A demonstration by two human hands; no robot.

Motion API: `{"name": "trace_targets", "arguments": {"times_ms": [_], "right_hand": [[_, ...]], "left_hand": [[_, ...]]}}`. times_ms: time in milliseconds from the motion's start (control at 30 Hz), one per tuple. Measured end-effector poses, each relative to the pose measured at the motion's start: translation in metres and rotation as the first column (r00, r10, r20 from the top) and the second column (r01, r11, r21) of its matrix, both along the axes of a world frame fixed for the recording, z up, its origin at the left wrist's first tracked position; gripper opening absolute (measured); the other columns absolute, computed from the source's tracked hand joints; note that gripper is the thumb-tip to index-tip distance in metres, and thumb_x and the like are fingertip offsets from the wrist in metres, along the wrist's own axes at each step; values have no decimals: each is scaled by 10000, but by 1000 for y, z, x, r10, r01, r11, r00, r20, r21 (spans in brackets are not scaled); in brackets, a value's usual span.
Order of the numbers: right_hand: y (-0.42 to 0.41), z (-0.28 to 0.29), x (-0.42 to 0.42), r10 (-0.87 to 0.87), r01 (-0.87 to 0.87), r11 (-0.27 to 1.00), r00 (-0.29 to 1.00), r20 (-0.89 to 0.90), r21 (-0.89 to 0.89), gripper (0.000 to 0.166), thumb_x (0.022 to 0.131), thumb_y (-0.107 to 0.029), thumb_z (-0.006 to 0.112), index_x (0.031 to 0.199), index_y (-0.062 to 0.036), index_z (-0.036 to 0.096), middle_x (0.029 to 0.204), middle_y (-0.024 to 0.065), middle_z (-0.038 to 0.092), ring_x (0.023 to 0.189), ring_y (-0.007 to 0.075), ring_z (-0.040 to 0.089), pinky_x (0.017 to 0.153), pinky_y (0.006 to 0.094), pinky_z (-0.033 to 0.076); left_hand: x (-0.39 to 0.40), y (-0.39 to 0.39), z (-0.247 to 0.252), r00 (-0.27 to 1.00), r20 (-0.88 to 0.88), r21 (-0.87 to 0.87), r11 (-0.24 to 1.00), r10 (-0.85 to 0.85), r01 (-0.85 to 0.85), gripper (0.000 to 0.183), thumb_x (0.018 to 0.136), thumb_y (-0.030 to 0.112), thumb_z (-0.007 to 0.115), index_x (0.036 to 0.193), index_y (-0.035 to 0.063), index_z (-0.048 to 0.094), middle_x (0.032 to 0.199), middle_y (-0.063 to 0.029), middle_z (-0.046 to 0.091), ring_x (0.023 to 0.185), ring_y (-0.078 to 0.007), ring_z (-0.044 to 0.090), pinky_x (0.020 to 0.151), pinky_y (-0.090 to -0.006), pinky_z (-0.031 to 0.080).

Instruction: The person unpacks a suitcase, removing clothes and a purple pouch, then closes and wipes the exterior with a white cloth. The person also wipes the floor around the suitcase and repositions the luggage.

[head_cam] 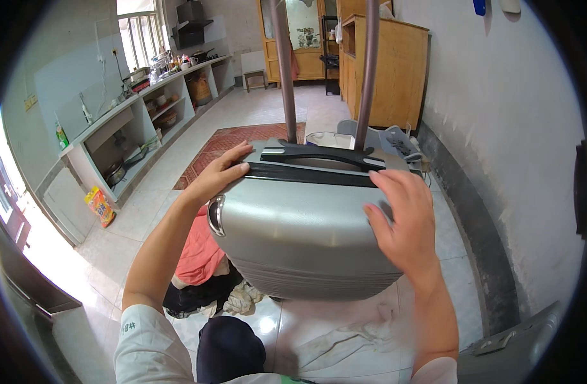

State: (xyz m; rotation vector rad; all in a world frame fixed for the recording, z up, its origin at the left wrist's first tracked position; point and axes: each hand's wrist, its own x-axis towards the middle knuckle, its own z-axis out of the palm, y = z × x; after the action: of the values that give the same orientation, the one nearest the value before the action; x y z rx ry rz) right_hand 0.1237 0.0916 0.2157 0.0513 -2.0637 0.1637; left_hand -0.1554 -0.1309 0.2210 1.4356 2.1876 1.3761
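Note:
A silver hard-shell suitcase (298, 225) stands upright before me. Its top has a black carry handle (317, 153) and a black band (308, 176) running across the front edge. Two tubes of the telescopic handle (369, 72) rise from behind, drawn out. My left hand (221, 174) lies flat over the top left corner, above a chrome corner piece (216, 215), its thumb by the band's end. At the right end, my right hand (406, 216) is slightly blurred, thumb and fingers apart, fingertips at the band; firm contact is unclear.
Pink cloth (202, 252) and a black bag (204, 288) lie on the floor at left. Pale cloth (348, 338) is spread nearer me. A wooden cabinet (394, 72), a red rug (236, 141) and a kitchen counter (144, 89) stand beyond. Another grey case (514, 345) is at lower right.

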Motion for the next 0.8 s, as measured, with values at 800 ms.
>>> {"name": "trace_targets", "arguments": {"times_ms": [800], "right_hand": [[3,38,-24,-69,135,988,821,567,-76,168,786,-187,608,831,-26,595,802,100,548,802,282,542,693,361,434]], "left_hand": [[30,-16,-45,982,-43,533,835,186,-135,214,830,62,531,998,-3,646,1127,-147,591,1051,-220,545,911,-306,398]]}}
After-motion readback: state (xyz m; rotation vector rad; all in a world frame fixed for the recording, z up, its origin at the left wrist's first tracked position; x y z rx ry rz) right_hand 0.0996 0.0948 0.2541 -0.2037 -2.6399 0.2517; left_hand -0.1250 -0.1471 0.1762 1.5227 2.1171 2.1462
